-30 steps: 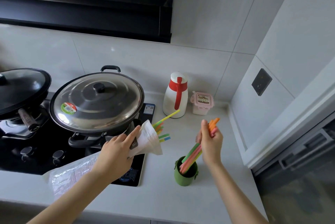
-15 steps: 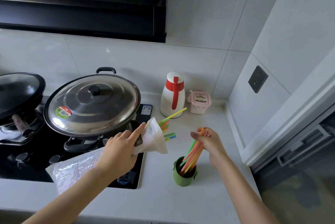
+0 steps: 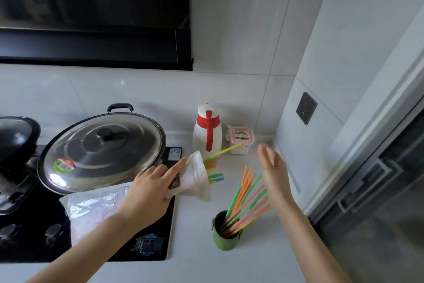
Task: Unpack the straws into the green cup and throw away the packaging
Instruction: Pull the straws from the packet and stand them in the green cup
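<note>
The green cup (image 3: 223,238) stands on the white counter, with a bunch of coloured straws (image 3: 245,200) leaning out of it to the upper right. My left hand (image 3: 151,191) grips the clear plastic straw packaging (image 3: 195,177) near its open mouth; several straws (image 3: 214,163) poke out of that mouth toward the right, one yellow straw reaching furthest. My right hand (image 3: 273,168) hovers open just right of and above the straws in the cup, holding nothing.
A big wok under a steel lid (image 3: 102,152) sits on the black stove (image 3: 146,246) at left, close behind the packaging. A white jug with a red handle (image 3: 207,131) and a small pink box (image 3: 241,139) stand at the back. A wall and cabinet close off the right.
My right hand lowered a bunch of straws into the green cup, let go of them and lifted away open. The left hand kept hold of the packaging.
</note>
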`<control>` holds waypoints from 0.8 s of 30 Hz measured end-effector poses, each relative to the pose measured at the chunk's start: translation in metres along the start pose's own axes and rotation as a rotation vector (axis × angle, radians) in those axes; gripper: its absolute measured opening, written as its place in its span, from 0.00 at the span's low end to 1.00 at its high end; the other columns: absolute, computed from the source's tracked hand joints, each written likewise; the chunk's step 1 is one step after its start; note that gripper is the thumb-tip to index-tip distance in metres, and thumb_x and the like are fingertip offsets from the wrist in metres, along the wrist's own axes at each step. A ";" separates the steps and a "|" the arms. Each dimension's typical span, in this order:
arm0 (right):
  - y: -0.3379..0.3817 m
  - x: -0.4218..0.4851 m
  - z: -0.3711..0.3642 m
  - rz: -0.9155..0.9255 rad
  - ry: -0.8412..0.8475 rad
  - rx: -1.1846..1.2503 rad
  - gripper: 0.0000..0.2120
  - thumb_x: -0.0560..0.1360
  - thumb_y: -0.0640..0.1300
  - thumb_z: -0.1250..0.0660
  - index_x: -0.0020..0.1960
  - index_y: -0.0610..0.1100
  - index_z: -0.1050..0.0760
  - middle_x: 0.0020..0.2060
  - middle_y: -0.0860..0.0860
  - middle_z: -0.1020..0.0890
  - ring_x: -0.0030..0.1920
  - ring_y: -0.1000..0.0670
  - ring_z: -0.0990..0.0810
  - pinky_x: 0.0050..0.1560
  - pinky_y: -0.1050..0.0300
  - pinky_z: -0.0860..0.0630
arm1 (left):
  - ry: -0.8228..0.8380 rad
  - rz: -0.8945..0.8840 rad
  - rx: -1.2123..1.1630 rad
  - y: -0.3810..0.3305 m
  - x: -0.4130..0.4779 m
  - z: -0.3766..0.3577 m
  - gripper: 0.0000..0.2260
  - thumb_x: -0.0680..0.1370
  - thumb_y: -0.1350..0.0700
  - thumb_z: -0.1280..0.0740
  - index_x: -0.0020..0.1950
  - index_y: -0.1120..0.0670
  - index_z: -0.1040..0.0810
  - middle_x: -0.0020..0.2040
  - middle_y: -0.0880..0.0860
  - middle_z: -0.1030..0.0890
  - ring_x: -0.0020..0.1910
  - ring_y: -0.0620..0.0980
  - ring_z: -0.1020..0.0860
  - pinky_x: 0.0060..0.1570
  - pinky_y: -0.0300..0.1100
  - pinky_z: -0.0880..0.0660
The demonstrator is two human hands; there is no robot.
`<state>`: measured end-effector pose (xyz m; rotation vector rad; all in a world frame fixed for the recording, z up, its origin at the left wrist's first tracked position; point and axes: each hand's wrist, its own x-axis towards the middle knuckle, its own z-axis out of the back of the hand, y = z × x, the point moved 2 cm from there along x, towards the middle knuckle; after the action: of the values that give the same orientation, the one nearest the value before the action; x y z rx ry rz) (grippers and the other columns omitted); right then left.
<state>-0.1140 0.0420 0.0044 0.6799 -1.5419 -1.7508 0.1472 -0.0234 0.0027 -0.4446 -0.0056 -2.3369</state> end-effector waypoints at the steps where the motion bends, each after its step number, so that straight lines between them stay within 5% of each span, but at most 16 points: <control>1: 0.003 -0.006 -0.008 -0.069 0.091 0.084 0.09 0.75 0.58 0.38 0.48 0.54 0.24 0.48 0.55 0.19 0.51 0.56 0.22 0.51 0.63 0.28 | -0.002 -0.006 0.000 -0.001 0.002 0.001 0.45 0.57 0.62 0.24 0.71 0.51 0.39 0.38 0.51 0.23 0.35 0.56 0.24 0.37 0.48 0.24; 4: 0.004 -0.018 -0.038 -0.267 0.355 0.232 0.23 0.62 0.65 0.32 0.48 0.49 0.19 0.46 0.51 0.17 0.52 0.52 0.21 0.57 0.55 0.29 | 0.001 -0.041 -0.003 -0.006 0.006 0.002 0.46 0.58 0.61 0.24 0.72 0.50 0.40 0.41 0.51 0.22 0.38 0.56 0.24 0.37 0.49 0.23; 6: 0.009 -0.024 -0.055 -0.308 0.442 0.339 0.24 0.63 0.60 0.30 0.51 0.44 0.19 0.44 0.47 0.17 0.49 0.48 0.21 0.54 0.53 0.28 | -0.005 -0.072 0.006 -0.011 0.009 0.003 0.46 0.57 0.61 0.24 0.72 0.50 0.41 0.43 0.52 0.21 0.39 0.56 0.23 0.38 0.49 0.22; 10: 0.013 -0.025 -0.071 -0.419 0.313 0.556 0.14 0.74 0.48 0.34 0.53 0.39 0.21 0.45 0.43 0.16 0.47 0.44 0.17 0.51 0.50 0.21 | -0.013 -0.084 -0.006 -0.019 0.013 0.004 0.45 0.58 0.60 0.24 0.71 0.51 0.41 0.41 0.51 0.23 0.38 0.55 0.23 0.36 0.48 0.23; 15: 0.013 -0.012 -0.071 -0.319 0.171 0.598 0.16 0.79 0.51 0.42 0.53 0.41 0.21 0.51 0.48 0.16 0.54 0.48 0.19 0.59 0.48 0.25 | -0.005 -0.068 -0.059 -0.015 0.011 0.001 0.44 0.62 0.60 0.26 0.72 0.49 0.44 0.41 0.51 0.23 0.38 0.55 0.24 0.38 0.50 0.23; 18: 0.021 0.006 -0.059 -0.233 0.161 0.832 0.17 0.81 0.52 0.48 0.52 0.39 0.29 0.54 0.43 0.18 0.58 0.46 0.21 0.59 0.51 0.26 | 0.008 -0.058 -0.058 -0.012 0.008 -0.002 0.44 0.61 0.60 0.26 0.73 0.49 0.45 0.40 0.51 0.23 0.37 0.54 0.24 0.37 0.49 0.23; 21: 0.031 0.021 -0.040 -0.144 0.052 1.021 0.17 0.81 0.52 0.49 0.41 0.42 0.33 0.35 0.45 0.17 0.38 0.48 0.16 0.43 0.53 0.18 | 0.008 -0.052 -0.051 -0.008 0.006 -0.005 0.45 0.60 0.61 0.26 0.73 0.48 0.45 0.40 0.51 0.23 0.37 0.55 0.24 0.36 0.48 0.23; 24: 0.041 0.033 -0.021 -0.147 -0.082 1.095 0.20 0.80 0.55 0.46 0.33 0.47 0.37 0.19 0.54 0.33 0.19 0.56 0.35 0.22 0.65 0.32 | 0.012 -0.055 -0.037 -0.008 0.006 -0.007 0.46 0.59 0.61 0.25 0.72 0.49 0.43 0.40 0.50 0.23 0.36 0.54 0.24 0.35 0.47 0.23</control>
<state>-0.1115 0.0007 0.0437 1.2467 -2.5348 -0.8911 0.1356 -0.0232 -0.0009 -0.4535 0.0320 -2.3975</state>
